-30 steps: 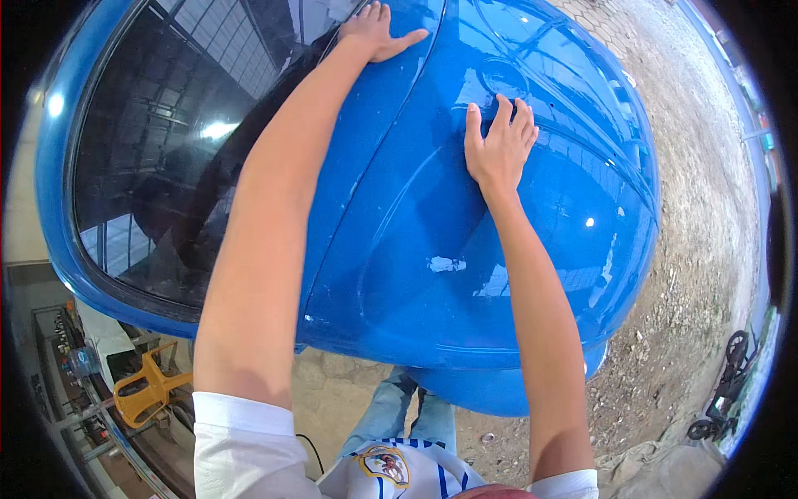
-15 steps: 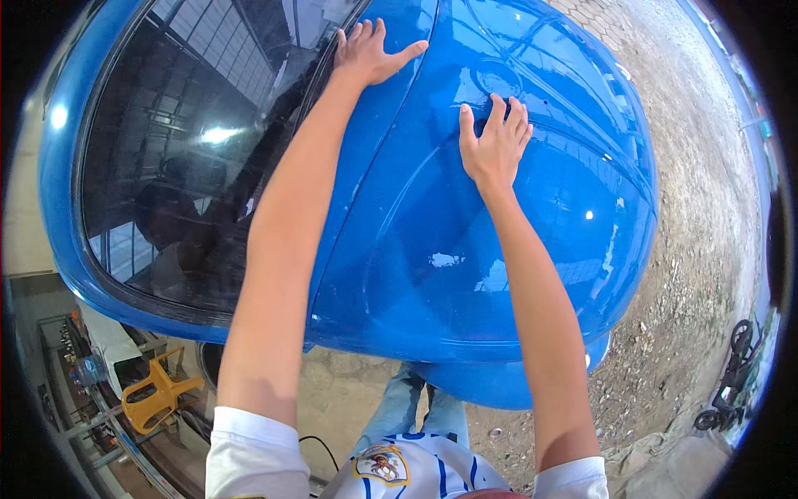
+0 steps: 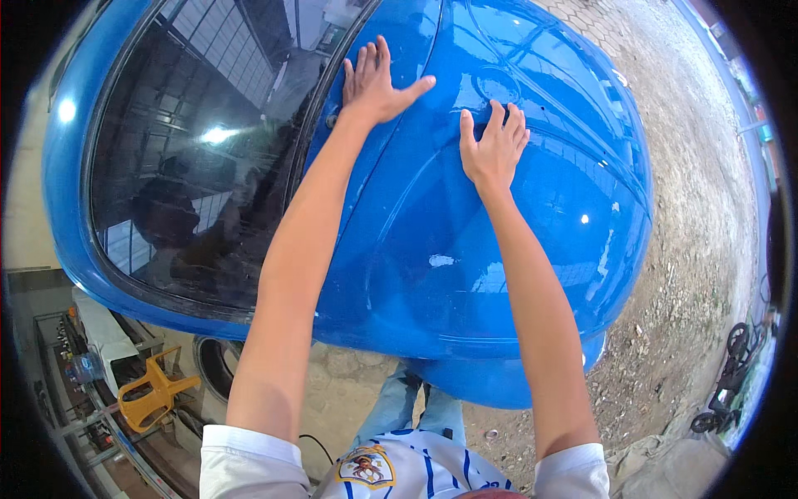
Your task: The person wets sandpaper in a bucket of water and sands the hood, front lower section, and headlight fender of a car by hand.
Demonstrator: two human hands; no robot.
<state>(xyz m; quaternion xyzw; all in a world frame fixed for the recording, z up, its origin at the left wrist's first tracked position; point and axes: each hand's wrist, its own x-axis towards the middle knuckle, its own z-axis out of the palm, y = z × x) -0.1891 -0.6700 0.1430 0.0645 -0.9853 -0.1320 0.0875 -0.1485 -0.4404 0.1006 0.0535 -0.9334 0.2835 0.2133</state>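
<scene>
While our left hand (image 3: 376, 98) lies palm down, fingers fanned and thumb stretched wide, our right hand (image 3: 494, 154) is set lower with its fingers loosely parted and slightly bent; both are open over the paint and grasp nothing. Beneath them we have the blue car (image 3: 416, 291), standing just in front of our legs (image 3: 446, 416). The left fingers are near the black-sealed edge of the dark window (image 3: 195, 166), the thumb over the panel seam (image 3: 378, 154); the right hand is inward from the rounded panel's far-right edge. Past the car's near-left edge we see a tyre (image 3: 218, 366) and a yellow chair (image 3: 150, 397); stony ground (image 3: 657, 333) borders its right edge.
</scene>
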